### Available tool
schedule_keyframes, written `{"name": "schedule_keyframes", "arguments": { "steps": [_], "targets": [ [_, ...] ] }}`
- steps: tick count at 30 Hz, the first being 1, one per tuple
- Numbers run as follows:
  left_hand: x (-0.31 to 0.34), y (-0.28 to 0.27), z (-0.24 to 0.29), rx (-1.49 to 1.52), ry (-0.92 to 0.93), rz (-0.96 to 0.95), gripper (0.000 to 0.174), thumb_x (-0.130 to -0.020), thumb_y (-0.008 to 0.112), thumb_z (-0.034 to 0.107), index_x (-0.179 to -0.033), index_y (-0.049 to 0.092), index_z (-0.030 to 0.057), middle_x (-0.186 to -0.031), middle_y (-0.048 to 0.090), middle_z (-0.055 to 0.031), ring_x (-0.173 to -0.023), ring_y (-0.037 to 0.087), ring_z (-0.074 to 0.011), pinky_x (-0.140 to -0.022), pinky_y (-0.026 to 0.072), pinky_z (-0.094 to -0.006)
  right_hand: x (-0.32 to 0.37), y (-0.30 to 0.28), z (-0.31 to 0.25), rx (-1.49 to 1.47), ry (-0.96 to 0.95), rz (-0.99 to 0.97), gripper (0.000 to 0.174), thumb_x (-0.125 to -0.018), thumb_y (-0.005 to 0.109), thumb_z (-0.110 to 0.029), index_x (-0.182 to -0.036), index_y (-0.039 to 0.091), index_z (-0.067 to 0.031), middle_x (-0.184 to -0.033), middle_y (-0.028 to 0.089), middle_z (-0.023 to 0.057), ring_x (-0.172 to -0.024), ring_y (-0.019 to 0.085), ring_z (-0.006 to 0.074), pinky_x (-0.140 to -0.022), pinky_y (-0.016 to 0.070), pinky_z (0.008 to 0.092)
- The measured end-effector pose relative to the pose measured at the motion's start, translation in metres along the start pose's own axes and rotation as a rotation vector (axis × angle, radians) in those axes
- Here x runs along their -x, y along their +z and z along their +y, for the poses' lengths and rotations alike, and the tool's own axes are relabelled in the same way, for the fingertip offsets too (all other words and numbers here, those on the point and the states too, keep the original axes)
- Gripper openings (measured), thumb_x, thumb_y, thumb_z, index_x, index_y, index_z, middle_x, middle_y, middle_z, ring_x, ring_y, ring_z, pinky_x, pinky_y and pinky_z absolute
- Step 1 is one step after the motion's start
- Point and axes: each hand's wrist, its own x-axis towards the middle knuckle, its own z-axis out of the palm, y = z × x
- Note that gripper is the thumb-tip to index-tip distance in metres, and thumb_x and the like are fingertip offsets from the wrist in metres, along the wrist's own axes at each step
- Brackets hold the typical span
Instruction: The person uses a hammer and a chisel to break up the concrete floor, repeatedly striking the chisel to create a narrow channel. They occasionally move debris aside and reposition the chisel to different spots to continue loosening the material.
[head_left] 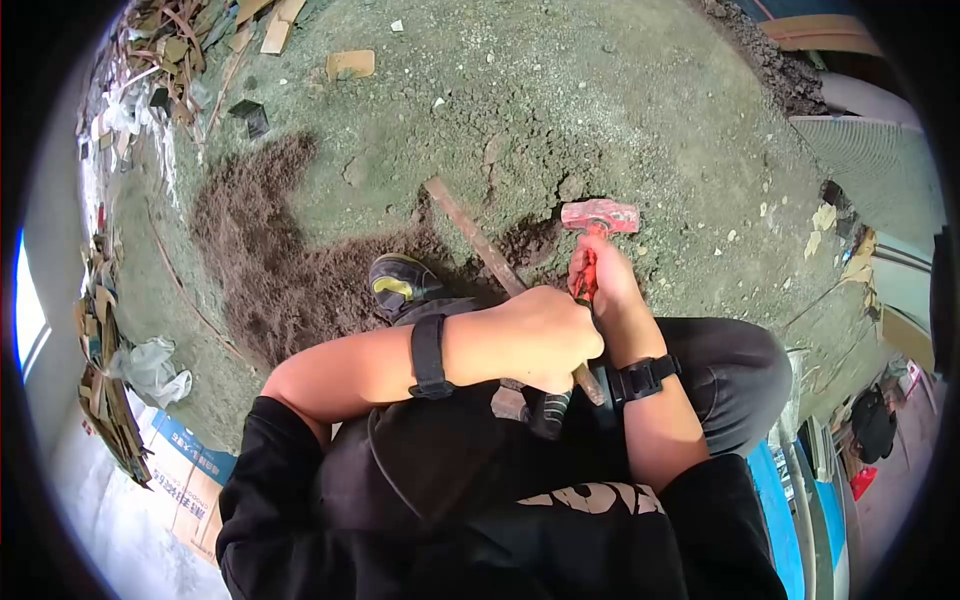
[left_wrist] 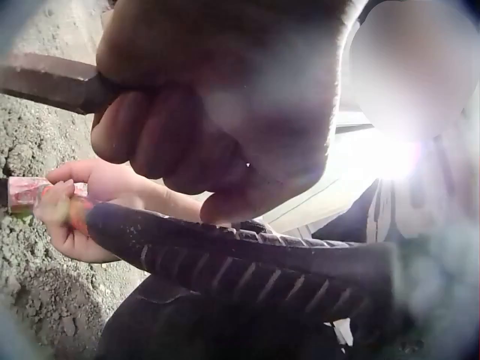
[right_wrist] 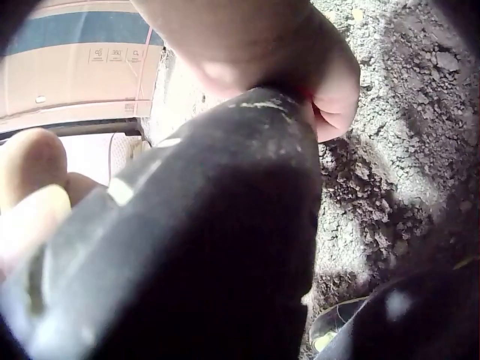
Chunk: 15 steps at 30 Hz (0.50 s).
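Observation:
My left hand (head_left: 550,335) grips a long rusty metal bar (head_left: 470,228), which slants across the front of my body; in the left wrist view the fingers of this left hand (left_wrist: 217,105) curl round the bar (left_wrist: 52,79). My right hand (head_left: 612,280) holds a hammer by its red handle, just below the worn red head (head_left: 600,216). The hammer's black ribbed grip (left_wrist: 225,262) runs below my left hand. Close up in the right wrist view are the black grip (right_wrist: 225,187) and my right hand (right_wrist: 255,45).
Loose dark soil (head_left: 250,240) lies on the rough ground around a shoe (head_left: 400,282). Cardboard scraps (head_left: 180,50) are at the upper left, a cardboard box (head_left: 185,480) at the lower left. Blue and grey panels (head_left: 825,520) stand at the lower right.

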Motion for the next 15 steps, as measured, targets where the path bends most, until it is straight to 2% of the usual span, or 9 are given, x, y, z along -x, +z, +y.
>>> {"name": "schedule_keyframes", "arguments": {
  "steps": [2,3,4,8,9,10,12,15],
  "targets": [
    [0.003,0.008,0.003,0.073,-0.01,0.182,0.012,-0.056,0.063,0.013,-0.062,0.056,0.0055,-0.056,0.059,-0.0064,-0.053,0.059,-0.0291,-0.049,0.0471,-0.0388,0.005,0.002,0.0,0.055,-0.025,0.024,0.02,-0.084,0.051,-0.017,-0.068,0.05,-0.0056,-0.055,0.049,0.0052,-0.047,0.047,0.018,-0.045,0.0403,0.0309],
    [0.007,0.006,0.002,0.065,-0.022,0.202,0.013,-0.058,0.064,0.012,-0.064,0.054,0.0063,-0.059,0.061,-0.0037,-0.055,0.06,-0.0263,-0.05,0.0483,-0.0367,0.005,0.002,-0.002,0.053,-0.013,-0.004,0.018,-0.084,0.052,-0.017,-0.069,0.048,-0.0082,-0.056,0.048,0.0014,-0.049,0.047,0.0136,-0.047,0.0404,0.0284],
    [0.013,0.005,0.0,0.065,-0.018,0.2,0.013,-0.058,0.064,0.012,-0.064,0.054,0.0063,-0.059,0.061,-0.0037,-0.055,0.06,-0.0263,-0.05,0.0483,-0.0367,0.006,0.002,-0.004,0.047,-0.003,-0.031,0.017,-0.084,0.053,-0.018,-0.07,0.046,-0.0108,-0.057,0.047,-0.0025,-0.05,0.047,0.0092,-0.049,0.0405,0.026],
    [0.033,0.002,-0.016,0.022,0.05,0.149,0.019,-0.059,0.067,0.015,-0.065,0.05,0.0087,-0.06,0.059,-0.0024,-0.054,0.059,-0.0237,-0.048,0.0467,-0.0352,0.002,-0.001,-0.001,0.0,0.009,-0.041,0.015,-0.083,0.054,-0.018,-0.073,0.048,-0.0104,-0.061,0.05,-0.0009,-0.05,0.048,0.0102,-0.047,0.042,0.0268],
    [0.034,0.005,-0.017,0.016,0.065,0.167,0.019,-0.058,0.067,0.015,-0.065,0.05,0.0084,-0.058,0.058,-0.0034,-0.053,0.058,-0.0246,-0.047,0.0459,-0.036,0.002,0.002,0.0,-0.045,0.004,0.005,0.021,-0.083,0.053,-0.018,-0.066,0.049,-0.0061,-0.054,0.048,0.0043,-0.046,0.047,0.0165,-0.044,0.0397,0.0289],
    [0.034,0.008,-0.017,0.013,0.076,0.186,0.02,-0.058,0.067,0.016,-0.065,0.05,0.0081,-0.057,0.056,-0.0044,-0.052,0.058,-0.0255,-0.046,0.045,-0.0368,0.002,0.004,-0.001,-0.051,0.008,0.009,0.021,-0.083,0.053,-0.018,-0.066,0.049,-0.0061,-0.054,0.048,0.0043,-0.046,0.047,0.0165,-0.044,0.0397,0.0289],
    [0.026,0.016,-0.019,-0.013,0.072,0.074,0.023,-0.059,0.067,0.019,-0.065,0.048,0.006,-0.055,0.053,-0.0093,-0.052,0.056,-0.0298,-0.046,0.0429,-0.0398,0.005,0.006,0.001,-0.039,0.007,0.069,0.021,-0.082,0.053,-0.017,-0.066,0.048,-0.0058,-0.054,0.048,0.0046,-0.046,0.047,0.016,-0.043,0.039,0.0292],
    [0.02,0.025,-0.024,-0.02,0.09,-0.018,0.022,-0.06,0.066,0.019,-0.065,0.048,0.0058,-0.056,0.053,-0.01,-0.052,0.056,-0.0307,-0.046,0.0427,-0.0409,0.001,0.004,0.009,0.075,-0.055,0.073,0.018,-0.082,0.052,-0.014,-0.067,0.048,-0.0047,-0.054,0.048,0.0049,-0.044,0.046,0.0157,-0.042,0.0385,0.0294]
  ]
}}
